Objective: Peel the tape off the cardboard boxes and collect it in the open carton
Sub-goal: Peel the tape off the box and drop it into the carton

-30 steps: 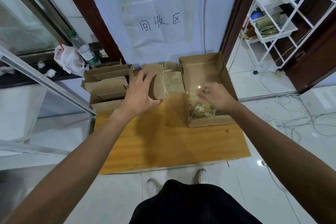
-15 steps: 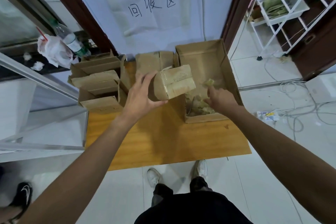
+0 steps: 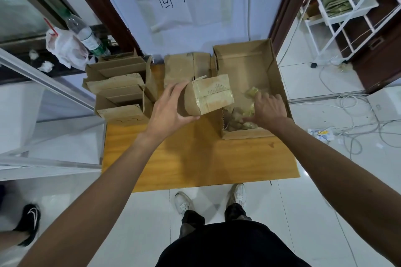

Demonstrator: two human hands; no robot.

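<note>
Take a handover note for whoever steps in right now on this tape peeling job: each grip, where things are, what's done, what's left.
Left grip holds a small taped box lifted over the table.
Right grip is down in the open carton, fingers spread over the peeled tape pile, apparently holding nothing.
Done: a wad of tape lies in the carton.
Left: tape shows on the held box, so peel it. Whether the stacked boxes at the left carry tape cannot be told.
</note>
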